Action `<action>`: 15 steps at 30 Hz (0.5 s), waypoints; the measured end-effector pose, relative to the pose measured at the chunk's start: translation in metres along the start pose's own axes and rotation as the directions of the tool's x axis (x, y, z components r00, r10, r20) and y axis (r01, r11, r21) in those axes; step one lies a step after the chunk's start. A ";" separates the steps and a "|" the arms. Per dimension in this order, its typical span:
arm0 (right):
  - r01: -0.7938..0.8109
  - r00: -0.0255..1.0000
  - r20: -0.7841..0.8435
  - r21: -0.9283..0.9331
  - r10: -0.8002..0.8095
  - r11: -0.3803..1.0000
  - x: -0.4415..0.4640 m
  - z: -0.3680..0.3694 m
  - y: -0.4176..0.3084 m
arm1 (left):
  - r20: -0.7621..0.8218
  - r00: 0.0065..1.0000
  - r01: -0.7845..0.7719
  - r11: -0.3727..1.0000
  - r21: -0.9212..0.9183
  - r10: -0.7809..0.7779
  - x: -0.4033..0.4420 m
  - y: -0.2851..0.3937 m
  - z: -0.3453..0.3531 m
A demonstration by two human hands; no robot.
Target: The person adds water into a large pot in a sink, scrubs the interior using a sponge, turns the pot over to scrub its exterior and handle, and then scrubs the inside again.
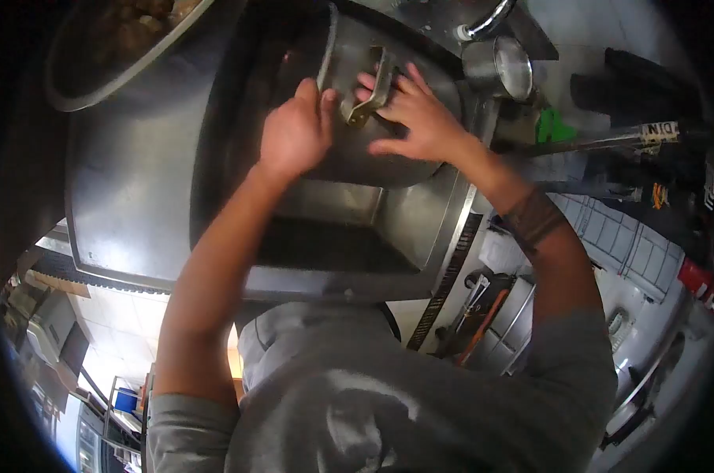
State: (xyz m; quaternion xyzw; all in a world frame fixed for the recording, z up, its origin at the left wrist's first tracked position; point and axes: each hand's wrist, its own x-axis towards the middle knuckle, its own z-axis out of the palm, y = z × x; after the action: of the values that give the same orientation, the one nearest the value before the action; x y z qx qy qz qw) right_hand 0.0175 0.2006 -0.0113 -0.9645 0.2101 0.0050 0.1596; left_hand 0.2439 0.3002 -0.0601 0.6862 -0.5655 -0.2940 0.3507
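A large metal pot lies tipped on its side in the steel sink. At its rim is my left hand, closed, with the thumb against the edge and the other fingers mostly hidden. My right hand rests on the pot's outer wall with fingers spread. Some of those fingers pass beneath the metal side handle, apparently without wrapping round it.
To the left is a steel drainboard, with a big bowl of brownish pieces above it. Behind the sink's right corner stand a small metal pot and a faucet. A green object and long-handled tools lie farther right.
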 end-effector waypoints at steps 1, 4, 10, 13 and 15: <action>0.038 0.998 -0.057 0.053 -0.035 0.998 0.018 0.000 -0.002 | -0.010 1.000 0.007 1.000 0.005 -0.007 0.001 0.001 0.000; 0.029 1.000 -0.012 -0.003 -0.029 1.000 0.006 0.002 0.004 | 0.034 0.999 0.014 0.999 0.036 -0.015 0.001 0.002 -0.004; -0.012 1.000 0.016 -0.033 0.013 0.999 0.003 0.003 0.005 | 0.032 0.999 0.019 1.000 0.011 -0.019 0.001 0.003 -0.004; -0.002 1.000 -0.030 0.036 0.003 0.999 0.010 0.001 -0.004 | 0.037 0.999 0.015 1.000 0.006 -0.016 0.001 0.001 -0.006; 0.002 1.000 -0.025 0.052 -0.001 0.999 -0.001 0.000 0.001 | 0.037 0.999 0.008 1.000 0.016 -0.008 0.001 0.001 -0.009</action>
State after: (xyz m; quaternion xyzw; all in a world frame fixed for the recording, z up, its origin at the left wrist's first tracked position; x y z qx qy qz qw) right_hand 0.0164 0.2005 -0.0115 -0.9602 0.2116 -0.0126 0.1818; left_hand 0.2504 0.3001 -0.0541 0.6856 -0.5714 -0.3037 0.3335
